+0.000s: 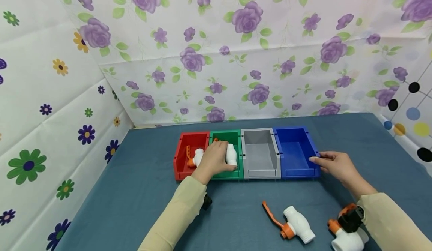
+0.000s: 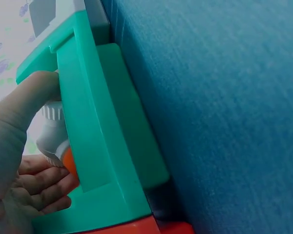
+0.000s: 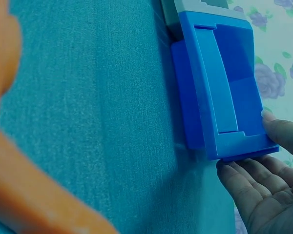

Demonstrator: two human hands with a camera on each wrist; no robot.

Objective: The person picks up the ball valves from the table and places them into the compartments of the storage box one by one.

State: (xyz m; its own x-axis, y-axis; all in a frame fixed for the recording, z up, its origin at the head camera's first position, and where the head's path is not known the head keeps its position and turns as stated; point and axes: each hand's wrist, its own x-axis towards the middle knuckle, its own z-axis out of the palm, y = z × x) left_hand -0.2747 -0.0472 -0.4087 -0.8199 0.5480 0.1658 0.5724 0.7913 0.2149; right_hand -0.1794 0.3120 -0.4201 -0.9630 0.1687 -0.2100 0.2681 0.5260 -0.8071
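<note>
While left hand (image 1: pixel 214 159) grips white valve (image 1: pixel 231 155) down in green bin (image 1: pixel 227 175), right hand (image 1: pixel 335 164) pinches side wall of blue bin (image 1: pixel 299 171), probably just steadying row. Reckon I'm on setting-in step. Next move calls for loosening left fingers without snagging orange handle (image 1: pixel 216 140), imo. Another valve (image 1: pixel 198 155) sits in red bin (image 1: pixel 176 163); two loose valves (image 1: pixel 298 224) lie on bench (image 1: pixel 236 213).

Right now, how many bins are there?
4, in one row, left to right: a red bin, a green bin partly behind the left hand, a gray bin and a blue bin. None seems fully hidden.
</note>
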